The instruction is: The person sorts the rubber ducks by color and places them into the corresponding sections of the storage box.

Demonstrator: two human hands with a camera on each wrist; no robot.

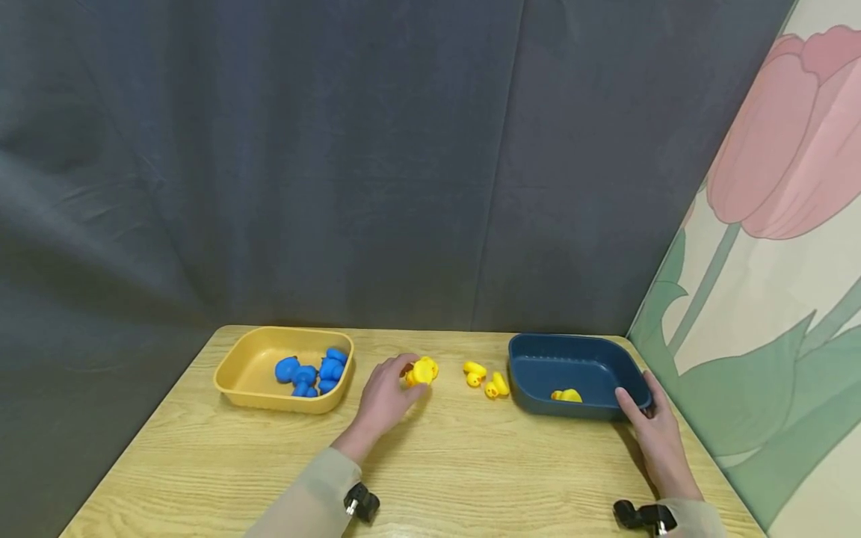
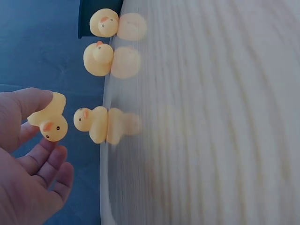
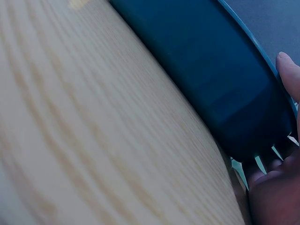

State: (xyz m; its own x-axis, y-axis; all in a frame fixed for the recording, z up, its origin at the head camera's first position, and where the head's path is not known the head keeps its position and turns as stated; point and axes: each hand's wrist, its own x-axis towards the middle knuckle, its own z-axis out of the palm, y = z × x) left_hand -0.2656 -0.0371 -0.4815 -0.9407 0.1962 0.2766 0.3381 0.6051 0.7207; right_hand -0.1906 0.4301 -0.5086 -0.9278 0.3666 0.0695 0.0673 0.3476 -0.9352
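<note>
My left hand [image 1: 406,379] pinches a small yellow duck [image 1: 424,370] just above the wooden table, between the two trays. In the left wrist view the duck [image 2: 49,123] sits against my thumb, with the other fingers [image 2: 49,161] loosely curled below it. Three more yellow ducks [image 1: 486,379] lie on the table left of the dark blue tray [image 1: 538,366]; they show as a row of ducks [image 2: 96,124] in the left wrist view. My right hand [image 1: 634,407] grips that tray's near right corner, thumb [image 3: 287,70] over the rim. One yellow duck [image 1: 567,395] lies inside.
A yellow tray [image 1: 245,366] with several blue ducks [image 1: 311,371] stands at the left of the table. A dark cloth backdrop hangs behind the table. A flower-printed panel [image 1: 773,261] closes the right side. The table's near edge runs below my wrists.
</note>
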